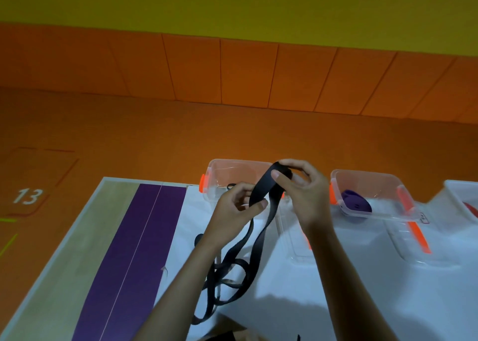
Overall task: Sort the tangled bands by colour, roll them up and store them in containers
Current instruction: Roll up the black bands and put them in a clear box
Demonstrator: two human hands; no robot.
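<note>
A long black band (pixel 260 193) is held up above the white table. My right hand (pixel 302 185) pinches its curled top end, where a small roll has formed. My left hand (pixel 239 206) grips the strap just below. The rest of the black band hangs down and lies in tangled loops (pixel 225 283) on the table between my forearms. Behind my hands stands a clear container (pixel 219 170) with orange clips, something dark inside it. Right of it a second clear container (pixel 372 185) holds a rolled purple band (pixel 355 203).
Two clear lids with orange clips lie on the table, one (pixel 294 239) under my right wrist, one (pixel 413 239) further right. A third container (pixel 463 198) with something red shows at the right edge. A purple strip (pixel 129 258) covers the table's left part. Orange floor lies beyond.
</note>
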